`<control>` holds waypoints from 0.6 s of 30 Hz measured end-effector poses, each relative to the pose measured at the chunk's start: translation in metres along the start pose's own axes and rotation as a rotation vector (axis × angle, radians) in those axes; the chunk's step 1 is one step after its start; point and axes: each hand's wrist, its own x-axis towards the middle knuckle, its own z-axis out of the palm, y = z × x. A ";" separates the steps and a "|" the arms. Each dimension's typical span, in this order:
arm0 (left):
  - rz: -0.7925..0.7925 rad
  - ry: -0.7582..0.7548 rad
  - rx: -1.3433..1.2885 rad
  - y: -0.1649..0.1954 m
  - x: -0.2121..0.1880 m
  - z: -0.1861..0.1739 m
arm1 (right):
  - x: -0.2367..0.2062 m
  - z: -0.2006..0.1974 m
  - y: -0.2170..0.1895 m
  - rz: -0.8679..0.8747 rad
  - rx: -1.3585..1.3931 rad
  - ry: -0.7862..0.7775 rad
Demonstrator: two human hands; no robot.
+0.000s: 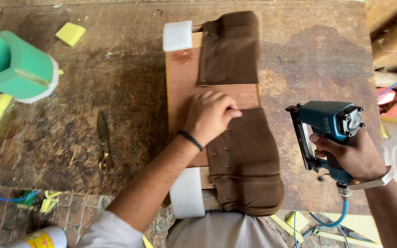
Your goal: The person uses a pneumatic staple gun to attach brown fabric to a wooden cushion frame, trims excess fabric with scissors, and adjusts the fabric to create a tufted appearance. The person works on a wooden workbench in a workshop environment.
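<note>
Currently: desk (116,92) carries a board (182,87) at mid-desk, reaching the near edge, brown fabric (246,160) stapled over its right side. Left hand (210,115) presses flat on board and fabric, fingers spread, gripping nothing. Right hand (354,156) hangs over the right edge, fingers closed around a blue stapler (329,128). Scissors (104,142) lie left.

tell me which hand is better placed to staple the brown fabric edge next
Right, likely. The right hand already grips the blue staple gun beside the panel, while the left hand presses flat on the brown fabric and wooden board, pinning them.
</note>
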 end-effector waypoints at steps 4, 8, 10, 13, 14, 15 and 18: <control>-0.127 -0.125 -0.046 0.013 0.009 0.001 | -0.014 -0.002 -0.034 0.049 -0.270 0.005; -0.002 0.047 -0.025 0.024 0.019 0.012 | -0.011 0.000 -0.048 0.053 -0.321 -0.009; -0.077 0.054 -0.028 0.024 0.019 0.015 | -0.009 0.001 -0.052 0.059 -0.369 -0.049; -0.174 0.066 -0.068 0.024 0.014 0.015 | -0.006 0.006 -0.057 0.121 -0.410 -0.076; -0.201 0.078 -0.079 0.024 0.014 0.014 | -0.004 0.009 -0.059 0.140 -0.416 -0.078; -0.197 0.073 -0.041 0.024 0.014 0.014 | -0.002 0.012 -0.061 0.154 -0.429 -0.077; -0.182 0.054 0.060 0.025 0.015 0.012 | 0.003 0.023 -0.071 0.194 -0.504 -0.073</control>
